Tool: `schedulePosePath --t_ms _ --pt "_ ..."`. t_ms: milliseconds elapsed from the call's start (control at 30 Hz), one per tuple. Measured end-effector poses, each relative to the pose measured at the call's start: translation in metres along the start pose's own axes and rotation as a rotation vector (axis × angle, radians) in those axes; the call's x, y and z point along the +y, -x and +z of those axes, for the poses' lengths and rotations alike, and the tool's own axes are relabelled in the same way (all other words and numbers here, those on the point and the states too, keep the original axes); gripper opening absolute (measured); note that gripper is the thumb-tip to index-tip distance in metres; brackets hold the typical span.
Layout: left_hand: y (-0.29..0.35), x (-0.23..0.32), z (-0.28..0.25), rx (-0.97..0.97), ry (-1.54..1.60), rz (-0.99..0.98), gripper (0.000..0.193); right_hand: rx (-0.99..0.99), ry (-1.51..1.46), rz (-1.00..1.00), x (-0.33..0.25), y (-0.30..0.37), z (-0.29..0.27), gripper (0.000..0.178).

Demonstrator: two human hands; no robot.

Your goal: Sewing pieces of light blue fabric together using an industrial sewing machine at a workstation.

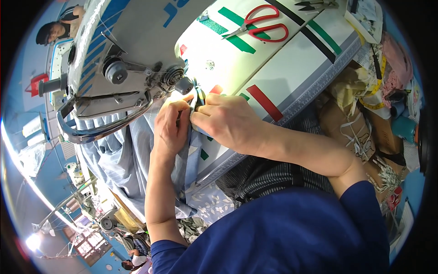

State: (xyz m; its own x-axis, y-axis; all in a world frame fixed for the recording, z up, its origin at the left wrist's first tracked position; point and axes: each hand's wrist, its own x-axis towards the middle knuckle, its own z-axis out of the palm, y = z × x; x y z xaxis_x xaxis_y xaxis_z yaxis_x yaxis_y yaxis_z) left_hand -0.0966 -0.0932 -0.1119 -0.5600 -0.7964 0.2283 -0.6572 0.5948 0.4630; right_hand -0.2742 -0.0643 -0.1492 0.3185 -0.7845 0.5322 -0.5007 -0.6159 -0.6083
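Observation:
A white sewing machine (132, 32) with blue stripes stands at the upper left. Close beside its needle area, my two hands meet over light blue striped cloth (116, 157). My left hand (171, 125) is closed, its fingers pinching the cloth's edge. My right hand (228, 119) is closed too, thumb and fingers pressed on a narrow folded part of the same cloth. Between the fingertips stands a slim dark and pale piece (197, 95), too small to name. The cloth hangs down past my left forearm.
Red-handled scissors (267, 28) lie on the white machine table, among green, black and red tape strips. A ruler (315, 80) runs along the table's near edge. At right are piled fabric scraps and a brown paper bag (344, 130). Other people are in the background.

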Motion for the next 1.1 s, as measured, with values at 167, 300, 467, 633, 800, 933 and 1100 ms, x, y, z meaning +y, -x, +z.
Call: schedulePosePath --t_ms 167,300,467,633,800,933,1100 --pt "-0.004 -0.002 -0.009 -0.054 0.010 0.010 0.008 -0.032 -0.150 0.170 -0.004 -0.002 0.000 0.004" --pt "-0.011 -0.004 -0.015 -0.125 0.000 0.046 0.008 -0.054 -0.204 0.205 -0.007 -0.004 0.003 0.003" --pt "-0.019 -0.006 -0.019 -0.202 -0.105 0.200 0.012 -0.140 -0.132 0.178 -0.008 -0.003 0.007 0.002" --pt "-0.020 -0.002 -0.016 -0.198 -0.235 0.319 0.017 -0.121 -0.098 0.032 -0.003 0.003 0.007 0.003" --pt "-0.013 0.003 -0.008 -0.143 -0.292 0.342 0.018 -0.283 -0.087 -0.093 0.003 0.013 -0.020 0.003" --pt "-0.008 0.003 -0.002 -0.069 -0.301 0.312 0.018 -0.348 -0.218 -0.076 0.024 -0.002 -0.046 0.004" --pt "-0.006 0.000 -0.002 -0.079 -0.279 0.317 0.018 -0.101 0.190 0.038 0.051 -0.048 -0.019 0.010"
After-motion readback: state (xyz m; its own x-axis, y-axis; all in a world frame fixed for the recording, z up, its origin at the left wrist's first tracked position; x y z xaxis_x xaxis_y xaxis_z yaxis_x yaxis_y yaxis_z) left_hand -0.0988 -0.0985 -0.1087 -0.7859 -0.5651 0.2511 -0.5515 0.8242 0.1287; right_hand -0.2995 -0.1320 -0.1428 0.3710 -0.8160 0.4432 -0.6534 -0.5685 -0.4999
